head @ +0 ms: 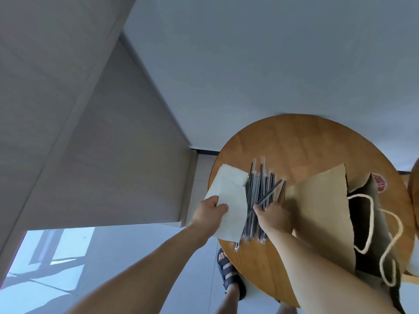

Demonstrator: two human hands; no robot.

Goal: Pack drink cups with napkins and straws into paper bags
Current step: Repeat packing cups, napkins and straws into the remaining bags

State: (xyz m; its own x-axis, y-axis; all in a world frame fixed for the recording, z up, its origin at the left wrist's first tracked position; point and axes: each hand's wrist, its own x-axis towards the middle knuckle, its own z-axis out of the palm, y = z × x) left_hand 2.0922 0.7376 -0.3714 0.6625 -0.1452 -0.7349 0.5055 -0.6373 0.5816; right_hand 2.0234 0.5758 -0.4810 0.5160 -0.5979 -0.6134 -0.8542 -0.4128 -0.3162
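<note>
White napkin (pixel 233 200) pinched in the left hand (pixel 210 214), a black wrapped straw (pixel 269 192) pinched by the right hand (pixel 273 216), both just beside the open paper bag (pixel 317 211); lifting may drag neighbouring straws (pixel 254 223) along.

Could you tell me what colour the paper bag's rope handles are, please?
Cream-white; the twisted rope handles show best in the head view.

Dark, perhaps navy, strapped sandal (pixel 228 271)

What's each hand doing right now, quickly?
Left hand: closed, holding a white napkin.
Right hand: closed, pinching one wrapped straw.
</note>
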